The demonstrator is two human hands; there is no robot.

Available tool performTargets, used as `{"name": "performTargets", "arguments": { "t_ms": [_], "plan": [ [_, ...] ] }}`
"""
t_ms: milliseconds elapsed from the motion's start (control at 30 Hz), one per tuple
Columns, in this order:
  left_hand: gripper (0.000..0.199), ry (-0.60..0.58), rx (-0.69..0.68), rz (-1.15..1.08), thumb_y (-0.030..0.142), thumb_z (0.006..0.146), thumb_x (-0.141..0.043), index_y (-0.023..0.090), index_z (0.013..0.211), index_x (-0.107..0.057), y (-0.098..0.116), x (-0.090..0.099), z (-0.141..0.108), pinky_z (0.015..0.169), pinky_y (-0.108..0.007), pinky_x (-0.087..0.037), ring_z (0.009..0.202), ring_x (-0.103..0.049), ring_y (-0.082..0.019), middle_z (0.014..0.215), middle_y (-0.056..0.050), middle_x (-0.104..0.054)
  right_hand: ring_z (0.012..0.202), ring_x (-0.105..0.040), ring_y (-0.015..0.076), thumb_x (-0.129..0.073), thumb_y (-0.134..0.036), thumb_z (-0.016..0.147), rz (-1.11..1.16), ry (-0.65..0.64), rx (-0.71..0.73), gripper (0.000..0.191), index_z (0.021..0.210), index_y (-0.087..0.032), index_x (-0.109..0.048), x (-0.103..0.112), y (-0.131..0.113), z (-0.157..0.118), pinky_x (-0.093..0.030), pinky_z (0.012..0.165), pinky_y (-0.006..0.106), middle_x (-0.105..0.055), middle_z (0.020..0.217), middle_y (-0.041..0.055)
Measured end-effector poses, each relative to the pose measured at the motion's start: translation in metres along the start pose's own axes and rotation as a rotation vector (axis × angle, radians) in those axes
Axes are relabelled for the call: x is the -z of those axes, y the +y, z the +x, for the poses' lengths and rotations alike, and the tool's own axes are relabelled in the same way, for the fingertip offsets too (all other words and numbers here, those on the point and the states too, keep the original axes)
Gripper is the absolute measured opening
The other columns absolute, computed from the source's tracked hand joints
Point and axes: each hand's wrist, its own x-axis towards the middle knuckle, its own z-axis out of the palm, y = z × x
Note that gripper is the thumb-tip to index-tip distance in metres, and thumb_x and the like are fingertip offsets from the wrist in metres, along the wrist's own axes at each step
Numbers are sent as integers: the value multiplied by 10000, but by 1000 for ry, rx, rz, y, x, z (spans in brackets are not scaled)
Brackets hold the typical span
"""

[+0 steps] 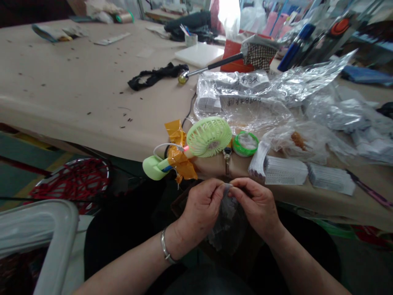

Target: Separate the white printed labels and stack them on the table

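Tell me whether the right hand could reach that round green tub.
Probably yes: the tub sits near the edge of the table, just beyond the right hand, seemingly unblocked, though its fingers hold thin plastic.

Taking the green fan [209, 137] as landmark, the thin clear plastic [229, 233] below it is partly covered at its top by the fingertips of the left hand [198, 211] and right hand [259, 207], its lower part is dim, and whether anything lies inside cannot be determined. Print on the paper tags [285, 170] to the fan's right is too small to read, and handwriting under the clear wrapping [245, 108] above right is blurred. The white crate [63, 219], lower left, and both forearms, below, are cut off by the frame.
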Motion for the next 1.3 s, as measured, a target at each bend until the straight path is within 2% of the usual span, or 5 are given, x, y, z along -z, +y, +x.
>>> {"name": "performTargets", "arguments": {
  "t_ms": [200, 367, 533, 933, 1300],
  "plan": [
    [196, 14, 77, 45, 199, 858, -508, 176, 751, -671, -23, -2, -15, 556, -196, -458, 588, -609, -117, 644, 1, -668, 646, -594, 98, -560, -151, 869, -231, -8, 322, 74, 842, -197, -611, 30, -22, -13, -472, 593, 196, -626, 726, -16],
    [243, 24, 155, 24, 235, 830, -534, 192, 989, -713, -49, -9, -12, 840, -320, -530, 917, -693, -207, 992, -64, -748, 988, -571, 217, -545, -170, 884, -677, 188, 635, 160, 1009, -182, -643, 59, -32, 33, -467, 907, 381, -650, 984, 78],
    [237, 12, 238, 14, 235, 807, -559, 201, 978, -719, -48, -8, -14, 859, -343, -530, 928, -691, -218, 989, -60, -750, 1233, -438, 322, -556, -266, 888, -950, 147, 550, 222, 1078, -199, -650, 66, -22, 70, -359, 1026, 521, -584, 1262, 105],
    [167, -127, 252, -42, 199, 804, -545, 205, 820, -711, -36, -23, -22, 713, -268, -508, 758, -678, -175, 788, -18, -742, 1193, -474, 312, -654, -258, 818, -798, 316, 533, 259, 1063, -184, -618, 72, 22, -1, -364, 1027, 527, -626, 1147, 109],
    [168, -251, 308, -186, 231, 827, -538, 194, 789, -698, -8, -38, -22, 697, -260, -456, 732, -622, -165, 736, -13, -693, 943, -587, 217, -656, -164, 811, -635, 430, 582, 76, 773, -228, -645, 62, 28, 10, -430, 928, 455, -652, 824, 18]
  ]
}}
